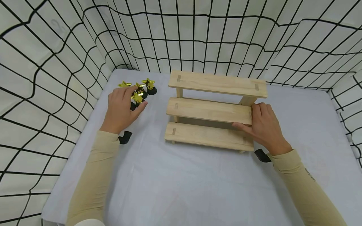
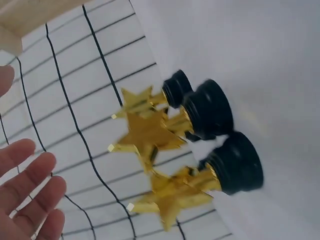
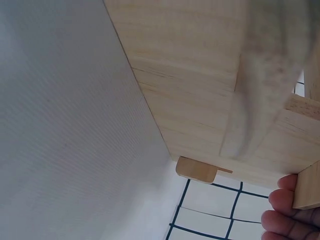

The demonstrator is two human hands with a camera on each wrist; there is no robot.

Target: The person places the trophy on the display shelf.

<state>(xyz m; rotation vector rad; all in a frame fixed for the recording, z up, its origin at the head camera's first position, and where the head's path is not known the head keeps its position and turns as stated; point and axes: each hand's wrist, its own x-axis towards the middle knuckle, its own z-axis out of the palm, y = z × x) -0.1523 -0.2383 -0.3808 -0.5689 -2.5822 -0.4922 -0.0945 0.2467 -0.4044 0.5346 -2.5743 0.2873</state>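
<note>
Hovering at the cluster of star trophies (image 1: pixel 137 97), the left hand (image 1: pixel 121 108) has its fingers loosely spread and pinches nothing; from the left wrist, the fingertips stand apart from the gold. The trophies stand upright, close together, at the far left of the white-covered desk (image 1: pixel 175 182), to the left of a three-tier wooden rack (image 1: pixel 209 110). Each looks like light, hollow, shiny plastic: stiff, but slick on its metallic faces, and probably prone to tip if nudged, since its neighbours crowd in. The points of the gold star (image 2: pixel 150 132) look the most fragile part and a poor place to squeeze; the narrow neck (image 2: pixel 206 181) just above the black base (image 2: pixel 242 162) seems the better hold, with thumb and forefinger on opposite sides, or else the base itself, which is broad and round. The right hand (image 1: pixel 266 125) grips the right end of the rack's middle tier, thumb along the front edge and fingers over the end. The rack looks rigid and fairly light for its size, bare smooth wood that should give decent friction; its plank ends seem a sound place to steady it.
</note>
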